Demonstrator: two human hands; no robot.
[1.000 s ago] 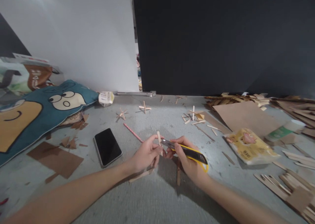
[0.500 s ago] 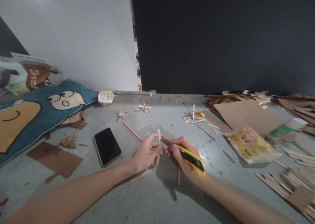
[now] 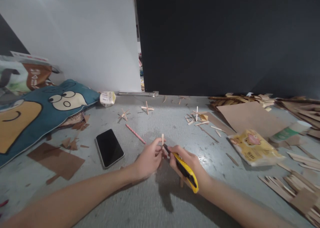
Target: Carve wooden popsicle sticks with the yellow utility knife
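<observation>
Craft stick (image 3: 162, 139) up on end, just above the table (image 3: 120, 203), and here's the left hand (image 3: 149, 159) keeping it there: fingers closed in a tight pinch on its lower part, the pale rounded tip poking out clear above. Over comes the right hand (image 3: 193, 166), fingers wrapped firmly round a yellow-and-black utility knife (image 3: 187, 172), blade aimed straight at the stick, right by the pinch. Touching the wood or just shy of it? From where I'm standing, I can't tell.

Now, look at that knife! A second ago its handle lay flatter, butt end out to the right; it has swung down and inward, so the whole tool slants more steeply toward the person. The stick has come a little straighter, too, and the left hand has rolled over, hiding most of the loose stick beneath it. To my eye that's a fresh cutting angle, low on the stick, with the job of shaping it still in progress. Those fingertips look awfully near the blade; a slip there could nick one.

Around them, nothing stirs: the phone (image 3: 109, 148) lies left of the hands, the pink striped straw (image 3: 135, 133) just beyond the left one, and two little crossed-stick pieces, one upright (image 3: 147, 108), one splayed (image 3: 123, 115), sit farther back.
</observation>
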